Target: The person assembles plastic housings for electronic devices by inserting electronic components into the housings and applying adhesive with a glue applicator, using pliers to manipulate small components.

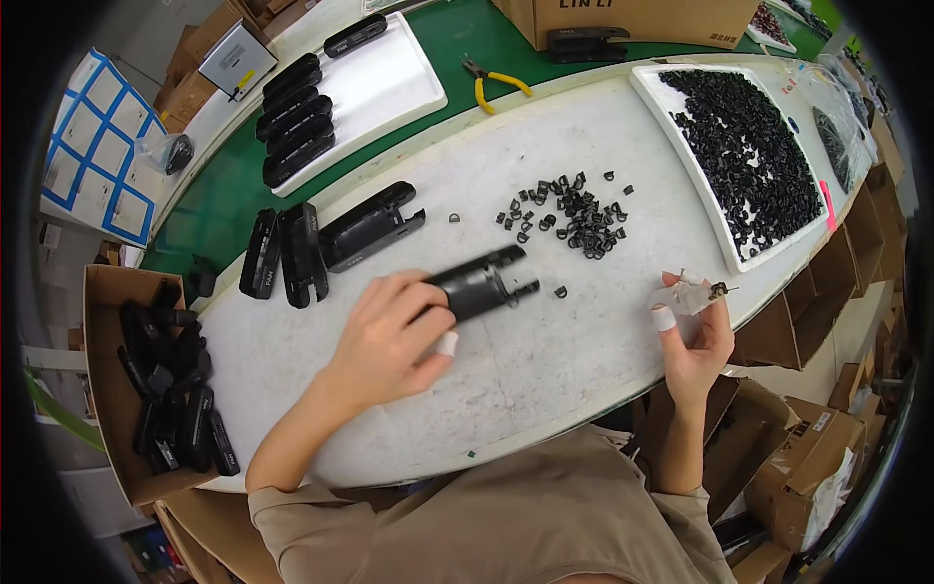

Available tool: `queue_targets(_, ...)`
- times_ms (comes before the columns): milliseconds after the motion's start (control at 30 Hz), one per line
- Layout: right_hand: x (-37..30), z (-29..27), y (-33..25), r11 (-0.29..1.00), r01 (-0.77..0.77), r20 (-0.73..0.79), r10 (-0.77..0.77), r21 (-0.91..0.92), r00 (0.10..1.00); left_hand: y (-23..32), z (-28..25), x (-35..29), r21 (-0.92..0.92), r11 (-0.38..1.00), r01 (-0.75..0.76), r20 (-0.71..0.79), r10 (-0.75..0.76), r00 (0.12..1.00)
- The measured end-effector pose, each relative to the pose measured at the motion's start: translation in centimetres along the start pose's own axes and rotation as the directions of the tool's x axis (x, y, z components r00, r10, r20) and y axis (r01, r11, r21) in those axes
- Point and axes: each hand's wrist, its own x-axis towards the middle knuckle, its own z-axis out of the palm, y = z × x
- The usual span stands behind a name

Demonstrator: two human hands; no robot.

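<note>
Left hand (394, 336) lies palm-down on the white bench (545, 360), fingers (433, 316) wrapped around the near end of a black plastic housing (482, 282); housing rests flat on the bench near its centre, forked end pointing right. Right hand (696, 326) is raised just off the bench's right edge, fingers pinching a small metal part (718, 288) at the tips; white tape on one finger. One loose black clip (560, 291) lies just right of the housing; a scattered pile of black clips (569, 214) sits beyond it. More black housings (326, 238) lie to the left. White tray of clips (744, 146) at far right. Cardboard box of housings (161, 380) beside the bench, left. Yellow-handled pliers (496, 83) on the green strip.
</note>
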Motion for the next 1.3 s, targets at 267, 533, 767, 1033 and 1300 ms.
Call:
queue_targets(267,-0.1,-0.1,0.2,1.0,-0.006,-0.016,0.006,-0.026,1.0,-11.8,-4.0,8.2,0.175,0.973,0.152,-0.365,-0.079,0.928)
queue_targets(533,0.0,0.1,-0.3,0.998,-0.025,-0.039,0.023,-0.052,0.999,-30.3,-0.3,13.7,0.205,0.832,0.516,-0.424,-0.4,0.812)
queue_targets(767,0.1,0.0,-0.1,0.997,-0.077,-0.049,0.076,-0.028,0.996,-29.6,0.5,17.1,0.475,0.581,0.661,-0.364,-0.554,0.749)
queue_targets(1033,0.1,0.4,-0.7,0.997,-0.079,-0.05,0.079,-0.005,0.996,-29.8,-0.6,14.4,0.493,0.68,0.543,-0.411,-0.368,0.834)
queue_targets(1300,0.2,-0.2,-0.4,0.994,-0.107,-0.055,0.107,-0.007,0.993,-9.7,-3.4,8.1,0.265,0.923,0.279,0.025,-0.296,0.955)
